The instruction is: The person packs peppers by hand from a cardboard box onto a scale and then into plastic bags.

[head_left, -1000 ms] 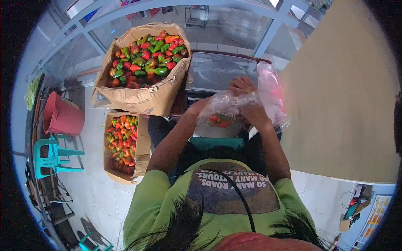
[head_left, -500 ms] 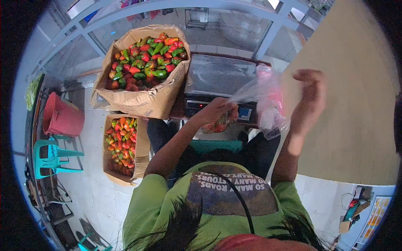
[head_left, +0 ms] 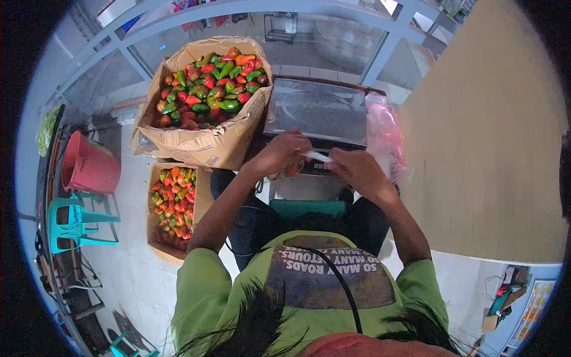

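My left hand [head_left: 284,153] is closed around a clear plastic bag [head_left: 317,156] with red and green peppers inside. Most of that bag is hidden behind the hand. Its neck is drawn out into a thin, twisted white strand, and my right hand [head_left: 361,172] pinches the other end. Both hands are over the near edge of a weighing scale [head_left: 315,110], in front of its flat metal plate, partly covering the scale's panel. A pile of pink and clear plastic bags [head_left: 385,128] lies along the right side of the scale.
A large cardboard box [head_left: 208,146] full of red and green peppers stands left of the scale. Nearer is a smaller pepper box [head_left: 203,196]. Farther left are a red bin [head_left: 92,163] and a teal plastic chair [head_left: 71,223]. A wide beige panel [head_left: 482,160] fills the right.
My right hand has come down and left from beside the pink bags to the bag's neck. The loose, spread plastic is now a tight strand. My left hand has moved slightly left and up.
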A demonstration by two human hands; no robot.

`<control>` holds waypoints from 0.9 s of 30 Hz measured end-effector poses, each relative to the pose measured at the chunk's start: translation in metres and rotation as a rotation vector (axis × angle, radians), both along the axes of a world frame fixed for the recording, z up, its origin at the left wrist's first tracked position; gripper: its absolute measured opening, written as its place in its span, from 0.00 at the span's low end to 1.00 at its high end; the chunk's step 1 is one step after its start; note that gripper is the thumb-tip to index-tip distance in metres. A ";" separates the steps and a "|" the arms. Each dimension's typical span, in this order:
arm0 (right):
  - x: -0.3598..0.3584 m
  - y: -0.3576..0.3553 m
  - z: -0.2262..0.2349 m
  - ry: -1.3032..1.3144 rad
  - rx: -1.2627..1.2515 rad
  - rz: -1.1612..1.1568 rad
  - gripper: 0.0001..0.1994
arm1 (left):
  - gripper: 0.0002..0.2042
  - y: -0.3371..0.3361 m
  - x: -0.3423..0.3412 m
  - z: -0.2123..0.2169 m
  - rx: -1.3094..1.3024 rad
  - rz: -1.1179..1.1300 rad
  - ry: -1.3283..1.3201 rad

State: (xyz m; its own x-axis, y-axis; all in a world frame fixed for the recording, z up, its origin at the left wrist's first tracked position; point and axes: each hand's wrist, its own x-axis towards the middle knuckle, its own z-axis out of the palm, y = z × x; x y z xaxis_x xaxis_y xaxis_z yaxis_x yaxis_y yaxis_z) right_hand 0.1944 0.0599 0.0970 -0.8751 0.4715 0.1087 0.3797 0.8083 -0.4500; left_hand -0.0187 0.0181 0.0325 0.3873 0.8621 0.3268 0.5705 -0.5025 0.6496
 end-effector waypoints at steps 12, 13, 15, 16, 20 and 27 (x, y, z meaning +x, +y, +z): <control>0.052 -0.003 0.031 0.179 -0.238 -0.220 0.06 | 0.11 -0.004 -0.011 0.048 0.132 -0.055 0.000; 0.059 0.003 0.030 0.180 -0.238 -0.225 0.06 | 0.11 -0.005 -0.010 0.056 0.077 -0.043 -0.025; 0.069 0.021 0.027 0.186 0.020 -0.158 0.11 | 0.12 -0.007 -0.007 0.073 0.045 -0.055 -0.012; 0.069 0.023 0.032 0.222 0.045 -0.166 0.08 | 0.12 -0.007 -0.006 0.081 0.013 -0.062 0.001; 0.065 0.046 0.023 0.338 0.059 -0.196 0.07 | 0.11 -0.014 0.011 0.113 0.195 -0.128 -0.012; 0.016 0.083 -0.082 0.779 0.038 -0.194 0.10 | 0.09 0.012 0.048 0.119 0.088 0.060 -0.329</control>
State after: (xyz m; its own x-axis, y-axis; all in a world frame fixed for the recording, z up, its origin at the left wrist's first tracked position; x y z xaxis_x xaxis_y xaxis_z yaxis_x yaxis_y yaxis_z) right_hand 0.2101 0.1430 0.0151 -0.4443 0.5912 0.6731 0.1034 0.7802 -0.6170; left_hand 0.0292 0.0303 0.1515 0.1983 0.8430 0.5001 0.3674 -0.5369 0.7594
